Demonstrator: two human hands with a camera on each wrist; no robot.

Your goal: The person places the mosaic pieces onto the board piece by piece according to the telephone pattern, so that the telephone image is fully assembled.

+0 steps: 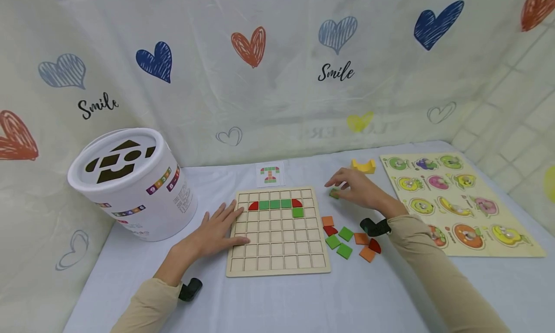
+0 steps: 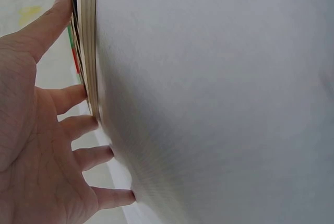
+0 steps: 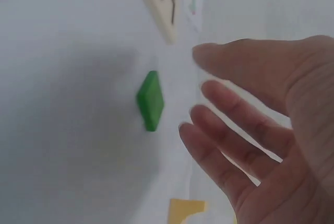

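A wooden grid board (image 1: 277, 236) lies on the white cloth, with three green squares (image 1: 275, 204) in a row between two red quarter-round pieces (image 1: 297, 203), and one green square (image 1: 297, 212) below the right end. My left hand (image 1: 214, 234) rests with spread fingers on the board's left edge; the left wrist view shows its fingers (image 2: 68, 98) along that edge. Right of the board, my right hand (image 1: 357, 187) hovers over a lone green square (image 1: 334, 193). In the right wrist view the green square (image 3: 151, 101) lies apart from the loosely bent fingers (image 3: 224, 130), which hold nothing.
Loose green (image 1: 345, 233), orange (image 1: 367, 254) and red pieces lie right of the board. A pattern card (image 1: 270, 174) is behind it. Yellow pieces (image 1: 363, 166) sit beyond my right hand. A fruit puzzle board (image 1: 459, 203) is at right, a white tub (image 1: 134, 188) at left.
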